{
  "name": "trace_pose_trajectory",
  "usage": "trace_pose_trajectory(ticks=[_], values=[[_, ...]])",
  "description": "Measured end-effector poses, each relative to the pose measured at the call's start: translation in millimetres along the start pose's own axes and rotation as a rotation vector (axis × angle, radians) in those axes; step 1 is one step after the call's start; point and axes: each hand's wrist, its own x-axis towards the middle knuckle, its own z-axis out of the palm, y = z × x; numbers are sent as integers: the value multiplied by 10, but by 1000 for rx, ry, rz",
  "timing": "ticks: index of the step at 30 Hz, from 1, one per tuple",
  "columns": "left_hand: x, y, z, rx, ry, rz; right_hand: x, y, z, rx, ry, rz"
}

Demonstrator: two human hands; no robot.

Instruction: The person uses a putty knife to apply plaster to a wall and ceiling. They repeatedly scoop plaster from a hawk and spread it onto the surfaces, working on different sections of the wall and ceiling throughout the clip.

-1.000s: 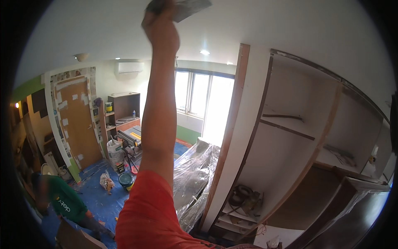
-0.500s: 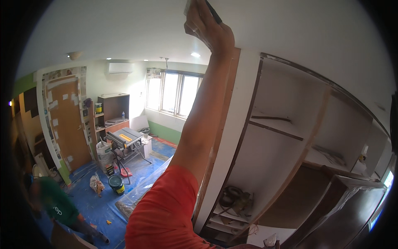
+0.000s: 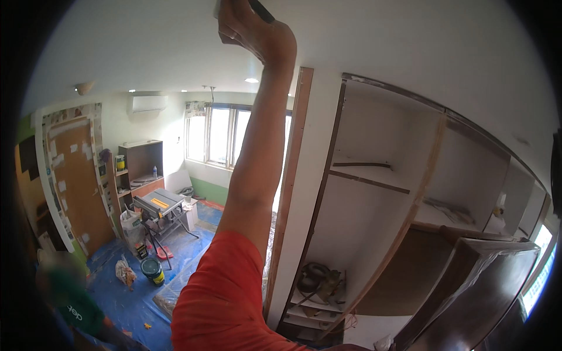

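My left hand (image 3: 249,29) is raised overhead at the top edge, at the end of a bare forearm and a red short sleeve. Its fingers are curled around a dark-edged hand tool (image 3: 261,10), mostly hidden by the hand and cut off by the frame, so its kind is unclear. Behind the hand spreads the white ceiling (image 3: 363,35); whether the tool touches it cannot be made out. My right hand does not show.
Open built-in shelving (image 3: 374,134) holds coiled items and scraps at right, beside a plastic-wrapped dark cabinet (image 3: 462,292). At left are a table saw (image 3: 158,202), a bucket (image 3: 153,272), blue floor sheeting (image 3: 126,304) and a co-worker in a green shirt (image 3: 73,298).
My left hand and the tool have shifted left in the picture. The room has also slid left as the view turned right. The grip looks the same.
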Motion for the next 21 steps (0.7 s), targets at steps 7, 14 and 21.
trace_pose_trajectory(ticks=[7,14,21], values=[[135,342,212,440,2,-4,653,-215,-520,-349,116,223],[429,812,163,321,80,-510,201,-8,26,-345,143,-3],[430,826,239,461,119,-375,-10,98,447,-203,197,-55]])
